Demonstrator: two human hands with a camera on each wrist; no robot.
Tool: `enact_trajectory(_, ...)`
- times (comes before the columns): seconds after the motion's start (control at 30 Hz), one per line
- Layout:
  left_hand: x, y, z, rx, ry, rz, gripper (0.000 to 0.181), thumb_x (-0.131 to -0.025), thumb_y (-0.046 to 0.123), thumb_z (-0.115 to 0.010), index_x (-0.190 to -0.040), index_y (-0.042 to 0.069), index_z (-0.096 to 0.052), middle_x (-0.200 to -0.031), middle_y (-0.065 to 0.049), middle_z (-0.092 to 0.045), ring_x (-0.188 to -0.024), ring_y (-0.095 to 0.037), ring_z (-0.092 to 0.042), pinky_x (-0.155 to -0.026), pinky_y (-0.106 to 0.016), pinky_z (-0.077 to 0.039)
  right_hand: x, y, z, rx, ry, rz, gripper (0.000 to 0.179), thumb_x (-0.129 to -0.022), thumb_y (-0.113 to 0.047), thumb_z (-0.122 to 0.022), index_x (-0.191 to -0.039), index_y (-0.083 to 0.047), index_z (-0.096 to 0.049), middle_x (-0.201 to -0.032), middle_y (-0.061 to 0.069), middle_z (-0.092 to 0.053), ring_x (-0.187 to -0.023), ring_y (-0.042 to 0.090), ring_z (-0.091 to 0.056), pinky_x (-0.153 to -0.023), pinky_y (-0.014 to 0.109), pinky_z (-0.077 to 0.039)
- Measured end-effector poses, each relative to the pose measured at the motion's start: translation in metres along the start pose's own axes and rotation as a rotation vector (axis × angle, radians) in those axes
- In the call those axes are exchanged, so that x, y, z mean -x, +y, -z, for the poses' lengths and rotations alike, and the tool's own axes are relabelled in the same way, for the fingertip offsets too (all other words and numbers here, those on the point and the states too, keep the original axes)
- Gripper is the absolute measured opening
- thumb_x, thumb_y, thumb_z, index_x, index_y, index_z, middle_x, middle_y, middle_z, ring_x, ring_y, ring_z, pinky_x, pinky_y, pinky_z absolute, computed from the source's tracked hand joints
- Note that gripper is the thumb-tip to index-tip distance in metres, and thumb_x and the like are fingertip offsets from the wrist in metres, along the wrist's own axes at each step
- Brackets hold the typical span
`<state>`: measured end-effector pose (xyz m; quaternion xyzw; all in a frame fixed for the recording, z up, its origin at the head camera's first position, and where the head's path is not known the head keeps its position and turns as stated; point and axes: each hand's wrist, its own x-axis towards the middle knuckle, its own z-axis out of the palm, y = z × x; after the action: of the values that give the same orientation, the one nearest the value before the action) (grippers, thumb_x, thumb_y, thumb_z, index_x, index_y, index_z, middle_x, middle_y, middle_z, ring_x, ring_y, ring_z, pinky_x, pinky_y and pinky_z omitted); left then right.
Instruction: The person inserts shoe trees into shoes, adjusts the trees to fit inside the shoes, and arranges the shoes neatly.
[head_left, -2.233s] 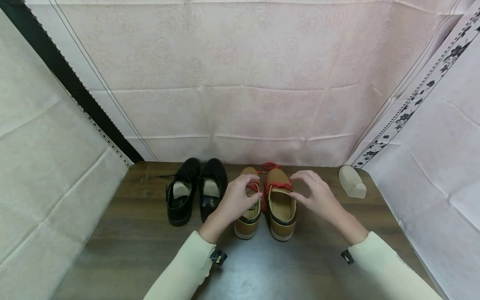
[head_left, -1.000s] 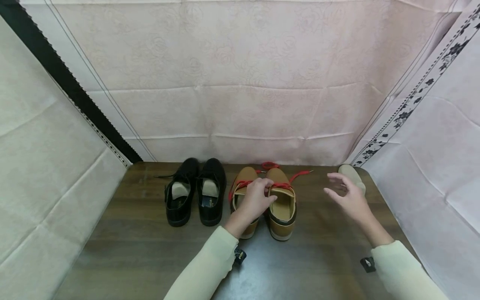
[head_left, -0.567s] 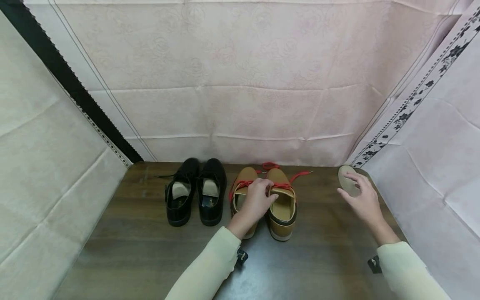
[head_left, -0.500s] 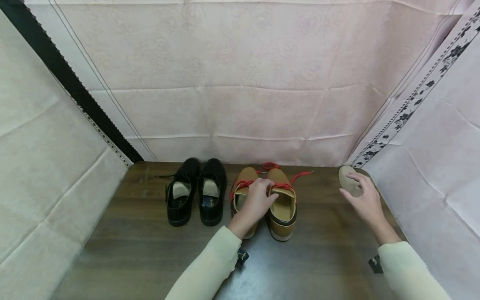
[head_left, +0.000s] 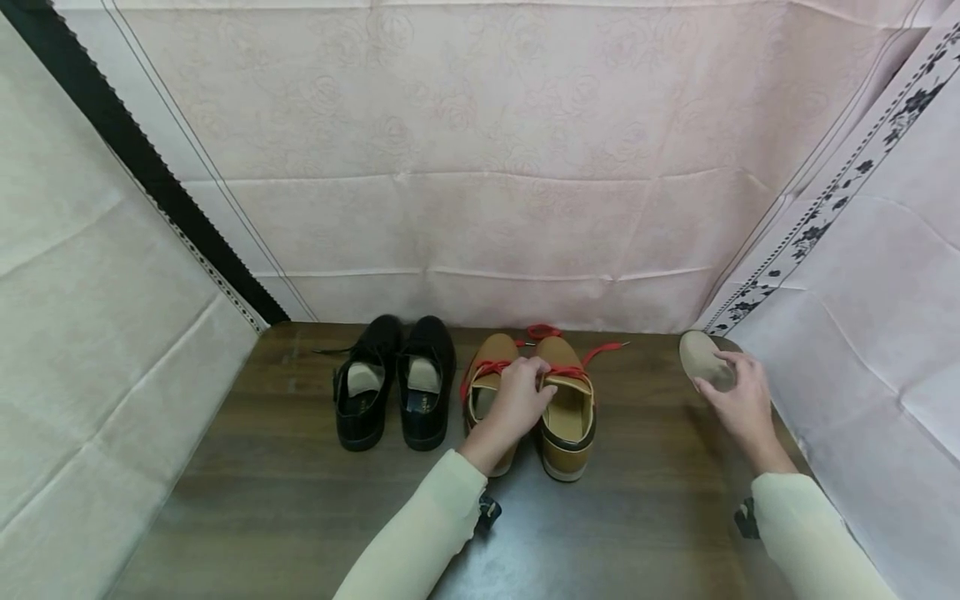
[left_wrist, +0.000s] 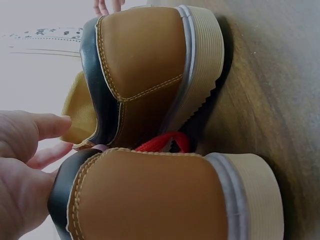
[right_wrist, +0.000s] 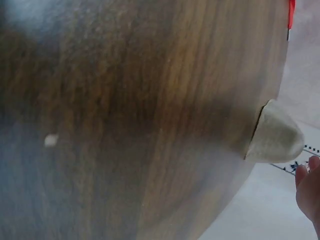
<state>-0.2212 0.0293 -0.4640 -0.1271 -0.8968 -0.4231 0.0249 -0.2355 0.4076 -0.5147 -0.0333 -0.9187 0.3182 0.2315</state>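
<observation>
A pair of tan shoes with red laces stands in the middle: the left shoe (head_left: 495,348) and the right shoe (head_left: 567,450). My left hand (head_left: 516,396) hovers over them with loosely bent fingers, hiding part of the left shoe. In the left wrist view its thumb and fingers (left_wrist: 50,125) lie near the shoe openings and grip nothing. At the table's back right corner lies a cream toe-shaped shoe insert (head_left: 697,358). My right hand (head_left: 742,400) reaches over its near end, thumb and fingers spread; the right wrist view shows the fingertips (right_wrist: 301,175) just short of the insert.
Two black shoes, a left one (head_left: 360,429) and a right one (head_left: 423,429), stand to the left with cream inserts inside. A red lace end (head_left: 603,348) trails across the wooden table (head_left: 300,517). Pale cloth (head_left: 480,225) hangs behind and at both sides.
My right hand has left the tan right shoe and moved right to the cream insert. My left hand has shifted slightly right and has stayed over the tan shoes since.
</observation>
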Motion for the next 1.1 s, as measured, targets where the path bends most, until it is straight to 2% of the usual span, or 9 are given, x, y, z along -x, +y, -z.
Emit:
enact_trajectory(0.23, -0.001, -0.001, -0.001, 0.001, 0.017, 0.001, 0.024, -0.093, 0.012, -0.078, -0.114, 0.003, -0.072, -0.101, -0.008, -0.066, -0.088, -0.017, -0.06, -0.078, -0.028, -0.054, -0.006, 0.01, -0.004, 0.066, -0.059, -0.172, 0.064, -0.091, -0.018, -0.078, -0.141, 0.008, -0.048, -0.14, 0.036, -0.042, -0.13, 0.051, -0.036, -0.107, 0.064, -0.034)
enact_trajectory(0.43, -0.002, -0.003, -0.001, 0.014, 0.021, -0.008, 0.022, -0.093, 0.012, -0.077, -0.112, 0.004, -0.072, -0.097, -0.006, -0.064, -0.085, -0.016, -0.058, -0.075, -0.027, -0.052, -0.007, 0.015, -0.007, 0.081, -0.087, -0.259, 0.064, -0.094, -0.021, -0.074, -0.142, 0.01, -0.045, -0.139, 0.037, -0.04, -0.13, 0.05, -0.034, -0.109, 0.063, -0.033)
enact_trajectory(0.73, -0.002, -0.003, 0.0, 0.023, 0.004, 0.005, 0.019, -0.094, 0.013, -0.076, -0.111, 0.004, -0.073, -0.097, -0.006, -0.065, -0.086, -0.015, -0.058, -0.077, -0.027, -0.053, -0.008, 0.019, -0.012, 0.082, -0.098, -0.308, 0.059, -0.095, -0.019, -0.072, -0.139, 0.009, -0.044, -0.137, 0.039, -0.046, -0.127, 0.049, -0.033, -0.108, 0.062, -0.031)
enact_trajectory(0.9, -0.003, -0.007, 0.001, 0.018, 0.005, -0.024, 0.017, -0.093, 0.013, -0.077, -0.108, 0.005, -0.075, -0.102, -0.006, -0.07, -0.088, -0.015, -0.064, -0.078, -0.025, -0.055, -0.01, 0.025, -0.012, 0.097, -0.133, -0.315, 0.059, -0.096, -0.019, -0.07, -0.14, 0.009, -0.041, -0.137, 0.041, -0.047, -0.125, 0.05, -0.031, -0.107, 0.064, -0.029)
enact_trajectory(1.1, -0.006, -0.014, 0.001, 0.054, 0.031, -0.054, 0.014, -0.091, 0.011, -0.08, -0.103, 0.006, -0.076, -0.101, -0.006, -0.076, -0.087, -0.016, -0.072, -0.077, -0.025, -0.059, -0.012, 0.028, -0.012, 0.092, -0.162, -0.3, 0.058, -0.098, -0.019, -0.068, -0.141, 0.009, -0.041, -0.139, 0.04, -0.049, -0.125, 0.05, -0.032, -0.107, 0.064, -0.029)
